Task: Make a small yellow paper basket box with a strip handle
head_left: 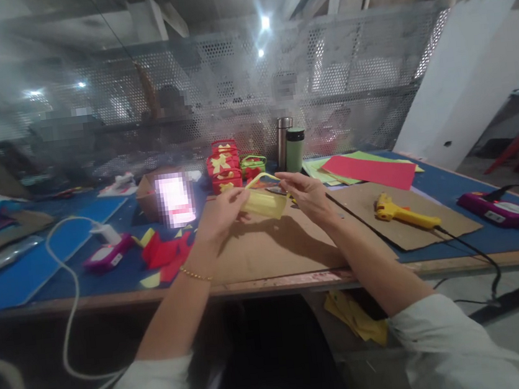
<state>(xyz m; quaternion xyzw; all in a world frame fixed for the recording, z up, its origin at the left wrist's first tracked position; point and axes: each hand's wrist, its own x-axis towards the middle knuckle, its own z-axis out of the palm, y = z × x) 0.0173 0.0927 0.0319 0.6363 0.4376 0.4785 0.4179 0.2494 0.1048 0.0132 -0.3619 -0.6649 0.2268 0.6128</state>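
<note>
Both hands hold a small yellow basket (265, 204) with a thin arched handle, raised over a brown cardboard sheet (266, 250). My left hand (230, 213) grips its left end, fingers closed near the foot of the handle. At the right end, my right hand (307, 196) pinches where the handle meets the basket's rim. The basket's shadow falls on the cardboard below. Farther right, a yellow hot glue gun (404, 212) lies on another piece of cardboard (455, 225). Red scraps (166, 255) with some yellow pieces lie left of my left hand.
Behind my hands stand stacked red baskets (224, 164), a green basket (254, 165), a green flask (296, 151) and a steel flask (283, 132). Purple power strips (107, 254) (500, 208) lie at both sides, with trailing cords. Red sheet (369, 171) lies back right; a lit screen (176, 199) stands left.
</note>
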